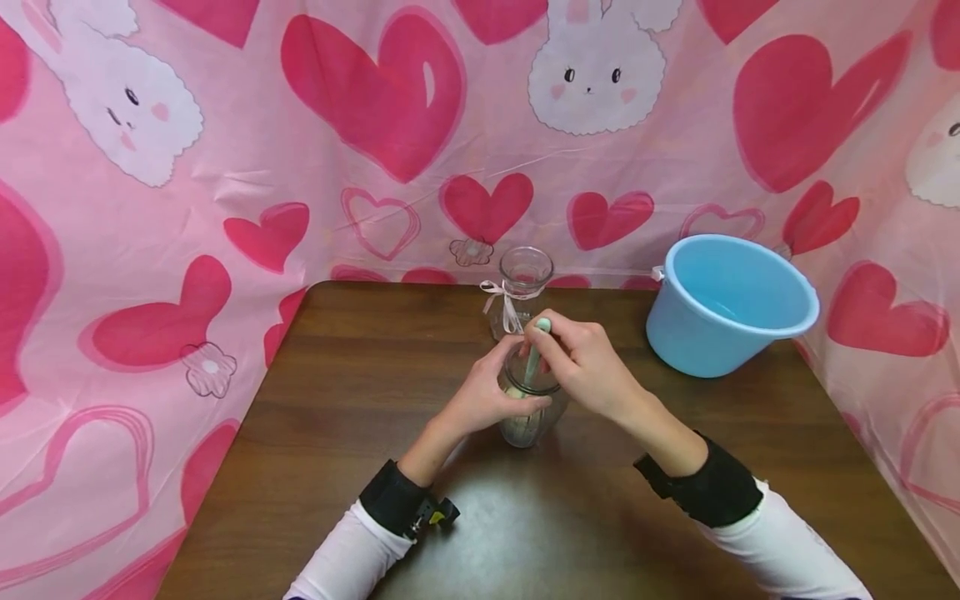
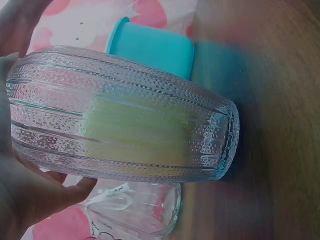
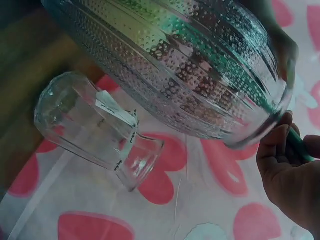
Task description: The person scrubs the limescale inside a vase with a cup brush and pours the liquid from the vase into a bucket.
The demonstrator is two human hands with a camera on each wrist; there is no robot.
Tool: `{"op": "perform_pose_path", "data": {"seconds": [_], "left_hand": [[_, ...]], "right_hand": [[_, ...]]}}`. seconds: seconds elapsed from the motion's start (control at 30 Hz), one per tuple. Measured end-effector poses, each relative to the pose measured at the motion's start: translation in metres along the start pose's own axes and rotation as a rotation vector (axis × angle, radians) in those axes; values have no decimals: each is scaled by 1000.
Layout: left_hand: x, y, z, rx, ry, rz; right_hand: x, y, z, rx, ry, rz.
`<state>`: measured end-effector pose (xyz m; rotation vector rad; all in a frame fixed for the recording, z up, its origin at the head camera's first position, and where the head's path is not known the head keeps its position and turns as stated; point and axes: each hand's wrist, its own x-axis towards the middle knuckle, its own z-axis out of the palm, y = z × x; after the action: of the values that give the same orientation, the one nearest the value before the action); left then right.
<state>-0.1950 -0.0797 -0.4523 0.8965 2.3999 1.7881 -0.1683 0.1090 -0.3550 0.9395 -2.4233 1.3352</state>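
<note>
left hand (image 1: 487, 400) grips the dotted glass jar (image 1: 531, 412) mid-tabletop (image 1: 360, 392); right hand (image 1: 581, 358) pinches a green brush handle (image 1: 536, 350), its yellowish sponge head blurred inside the jar. behind the jar a ribboned glass vase (image 1: 521, 287), half hidden; right of it a blue bucket (image 1: 723, 300); pink heart backdrop (image 1: 375, 125).

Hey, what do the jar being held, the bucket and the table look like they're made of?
Jar: clear glass, ribbed with beaded dots, see-through. Bucket: likely plastic, smooth matte light blue, one uniform colour. Table: dark wood or wood-look laminate, streaky grain, slight sheen.
</note>
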Motion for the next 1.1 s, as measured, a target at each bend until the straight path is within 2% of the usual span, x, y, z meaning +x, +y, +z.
{"op": "perform_pose_path", "data": {"seconds": [0.1, 0.2, 0.4, 0.5, 0.7, 0.77, 0.87, 1.0, 1.1], "left_hand": [[0, 0, 0, 3, -1, -2], [0, 0, 0, 1, 4, 1], [1, 2, 0, 3, 11, 11], [1, 3, 0, 3, 11, 11], [0, 1, 1, -19, 3, -2], [-1, 0, 1, -25, -1, -2], [0, 0, 1, -14, 2, 1], [0, 0, 0, -12, 4, -3], [-3, 18, -2, -25, -2, -10]], "right_hand": [[1, -2, -2, -10, -3, -11], [2, -12, -10, -32, 14, -60], [10, -31, -29, -11, 130, -157], [12, -30, -29, 6, 139, -146], [3, -11, -9, -17, 24, -70], [1, -7, -6, -16, 13, -59], [0, -7, -10, -1, 39, -73], [3, -16, -26, 63, 92, -114], [7, -25, -40, 129, 145, -131]]}}
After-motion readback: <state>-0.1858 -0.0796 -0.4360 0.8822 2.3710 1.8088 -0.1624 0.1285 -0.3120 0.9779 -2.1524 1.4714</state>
